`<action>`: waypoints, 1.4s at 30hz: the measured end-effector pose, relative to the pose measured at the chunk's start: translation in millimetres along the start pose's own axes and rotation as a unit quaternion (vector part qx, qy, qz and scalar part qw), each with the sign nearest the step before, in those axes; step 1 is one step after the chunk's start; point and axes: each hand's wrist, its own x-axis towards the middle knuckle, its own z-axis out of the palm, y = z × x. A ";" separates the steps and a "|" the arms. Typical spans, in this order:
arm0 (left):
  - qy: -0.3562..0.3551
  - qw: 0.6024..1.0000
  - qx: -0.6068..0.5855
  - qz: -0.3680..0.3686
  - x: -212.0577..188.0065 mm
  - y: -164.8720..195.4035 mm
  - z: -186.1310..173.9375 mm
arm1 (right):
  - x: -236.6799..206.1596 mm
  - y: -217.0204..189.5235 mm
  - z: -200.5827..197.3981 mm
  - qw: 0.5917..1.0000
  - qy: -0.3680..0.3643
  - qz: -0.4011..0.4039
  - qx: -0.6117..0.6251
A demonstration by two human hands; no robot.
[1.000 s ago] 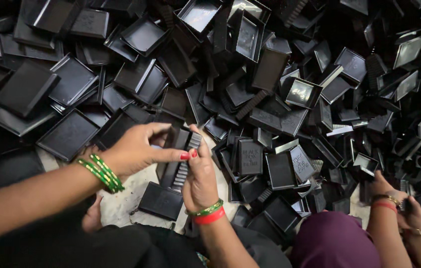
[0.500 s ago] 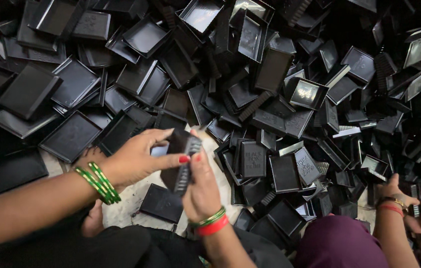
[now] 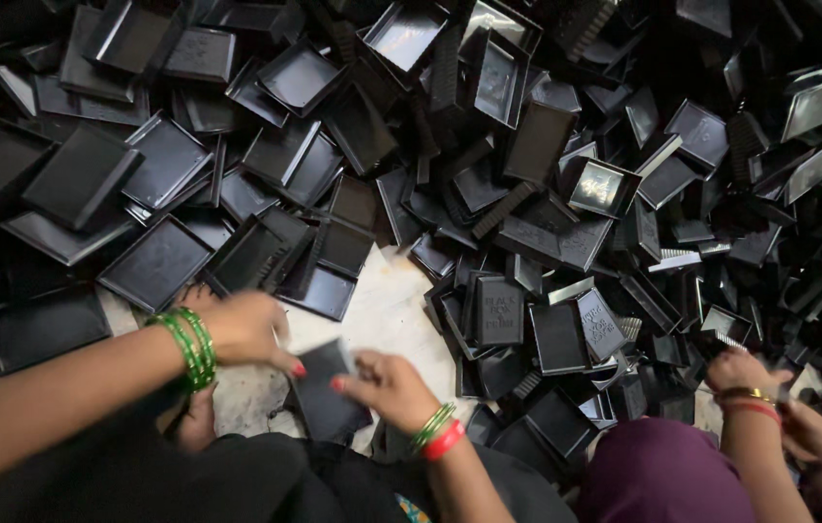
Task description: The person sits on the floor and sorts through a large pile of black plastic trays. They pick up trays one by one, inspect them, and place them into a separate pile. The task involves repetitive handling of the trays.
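- Left hand [image 3: 246, 329], green bangles at the wrist: fingers curled, fingertips pinching the upper left corner of a flat black rectangular plastic tray [image 3: 329, 392]; the tray lies at 4 o'clock from this hand.
- Right hand [image 3: 387, 383], green and red bangles: fingers pressed together on the tray's right edge; the tray lies at 9 o'clock, touching. Both hands are equally near.
- Tray long axis runs roughly 11 to 5 o'clock, over the pale floor patch [image 3: 387, 310].
- At 12 to 3 o'clock: a heap of black plastic trays [image 3: 488, 145].
- At 3 o'clock, well apart: a co-worker's hand [image 3: 742, 370], grip unclear.
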 end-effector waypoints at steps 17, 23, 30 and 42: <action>0.404 0.906 0.009 -0.125 -32.7 -65.1 -122.4 | 111.4 -99.0 -82.4 0.856 0.366 -0.172 -0.321; 0.436 0.888 -0.096 -0.111 -38.7 -73.0 -125.5 | 111.3 -108.6 -76.1 0.873 0.384 -0.168 -0.249; 0.506 0.861 -0.031 0.033 -21.5 -56.5 -106.4 | 80.5 -100.8 -31.5 0.839 0.468 -0.196 -0.195; 0.129 0.652 -0.745 0.051 13.3 -32.7 -48.2 | 78.2 -123.3 1.7 0.903 0.403 -0.084 -0.126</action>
